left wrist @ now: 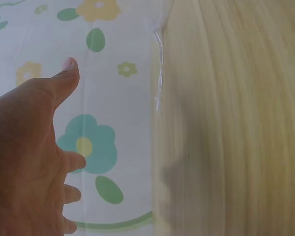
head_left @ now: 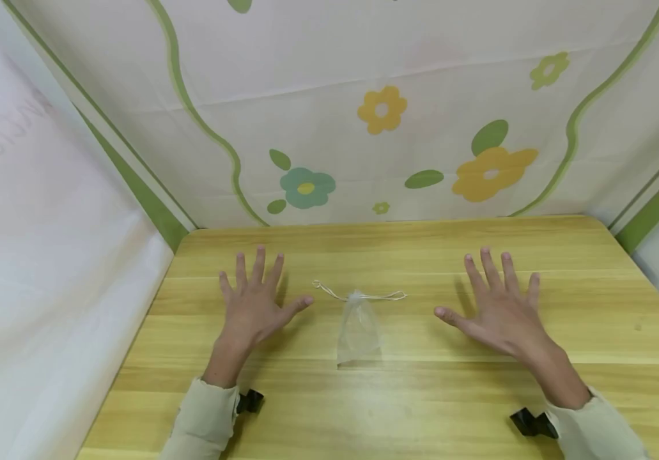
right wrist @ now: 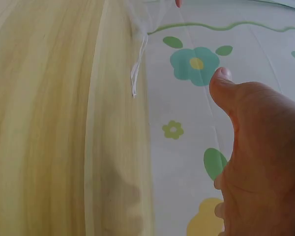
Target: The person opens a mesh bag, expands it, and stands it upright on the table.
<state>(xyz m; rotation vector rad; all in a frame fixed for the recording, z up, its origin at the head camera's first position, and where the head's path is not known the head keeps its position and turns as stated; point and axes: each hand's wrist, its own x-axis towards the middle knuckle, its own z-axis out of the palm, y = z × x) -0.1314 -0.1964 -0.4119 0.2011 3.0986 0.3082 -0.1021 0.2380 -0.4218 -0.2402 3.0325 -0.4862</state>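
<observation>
A small sheer white drawstring pouch (head_left: pixel 359 333) lies on the wooden table between the two hands, its neck gathered. White cords (head_left: pixel 383 296) stretch out to either side of the neck. To the left of the pouch, my left hand (head_left: pixel 253 310) has its fingers straight and spread, holding nothing. My right hand (head_left: pixel 502 316) is spread the same way on the other side, also holding nothing. Both wrist views show a cord end and part of the pouch near the top, apart from the left hand (left wrist: pixel 32 157) and the right hand (right wrist: pixel 265 142).
The wooden table (head_left: pixel 421 409) reaches back to a white cloth (head_left: pixel 317 76) printed with flowers and leaves. More white fabric (head_left: pixel 47 255) hangs along the left side. A black wrist mount (head_left: pixel 250 402) sits at the left sleeve, and another black mount (head_left: pixel 533 423) at the right.
</observation>
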